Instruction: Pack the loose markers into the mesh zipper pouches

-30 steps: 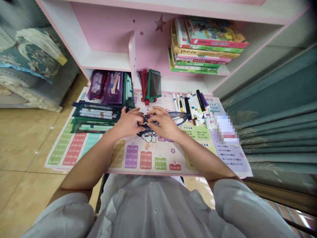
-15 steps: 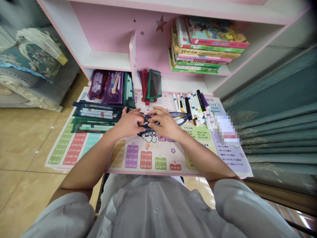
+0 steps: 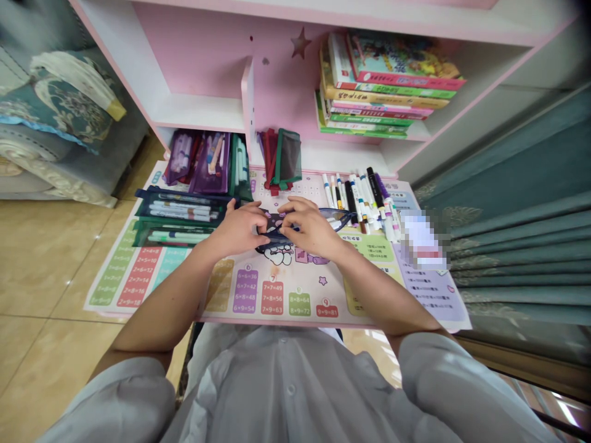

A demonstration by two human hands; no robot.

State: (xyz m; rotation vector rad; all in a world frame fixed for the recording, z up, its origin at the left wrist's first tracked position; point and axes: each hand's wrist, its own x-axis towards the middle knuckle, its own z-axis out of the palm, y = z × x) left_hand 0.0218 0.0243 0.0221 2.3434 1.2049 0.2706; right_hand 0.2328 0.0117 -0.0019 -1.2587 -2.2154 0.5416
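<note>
We sit at a pink-and-white desk (image 3: 184, 55), with a sofa (image 3: 60, 104) off to the left and a curtain (image 3: 521, 178) to the right. Books (image 3: 392, 80) lie stacked on its shelf. A times-table mat (image 3: 318, 289) covers the desktop, with pen cases (image 3: 180, 212) and pouches (image 3: 198, 163) toward its far left and markers (image 3: 362, 206) toward its far right. Our left hand (image 3: 240, 229) and right hand (image 3: 311, 231) meet above a cartoon print (image 3: 277, 253), both pinching a pair of dark-framed glasses (image 3: 335, 218), one lens reaching right. Whether the glasses touch the mat is hidden. Since a moment ago, the right hand has shifted slightly rightward along the frame, its fingers (image 3: 295, 212) more arched, while the grip holds.
</note>
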